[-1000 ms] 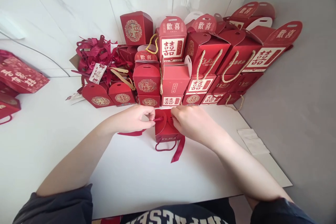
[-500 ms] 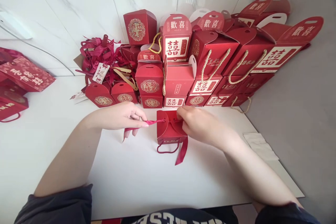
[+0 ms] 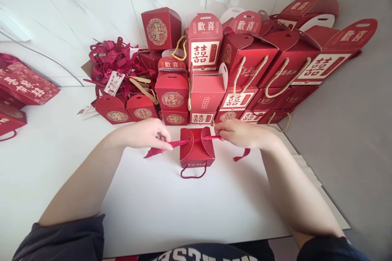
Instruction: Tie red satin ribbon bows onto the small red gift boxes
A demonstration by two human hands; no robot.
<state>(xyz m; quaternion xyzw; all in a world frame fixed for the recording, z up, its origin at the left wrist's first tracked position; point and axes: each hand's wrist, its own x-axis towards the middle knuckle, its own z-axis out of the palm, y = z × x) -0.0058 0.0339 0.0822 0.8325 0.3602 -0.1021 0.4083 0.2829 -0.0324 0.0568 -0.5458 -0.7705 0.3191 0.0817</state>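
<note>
A small red gift box stands on the white table between my hands, its top flaps folded together. A red ribbon runs through the holes in both flaps and stretches out to either side. My left hand pinches the ribbon left of the box, with a tail hanging below the fingers. On the other side my right hand grips the ribbon just off the box's right edge; its loose end dangles under the wrist. A dark red cord handle lies at the front of the box.
Stacked red gift boxes line the wall behind. A heap of red ribbons with tags sits at back left. More red boxes stand at far left. A grey wall bounds the right side.
My right hand has moved off the flap to the right, drawing the ribbon taut across the box top. The tail that hung over the box's front right now dangles beneath my right wrist.
</note>
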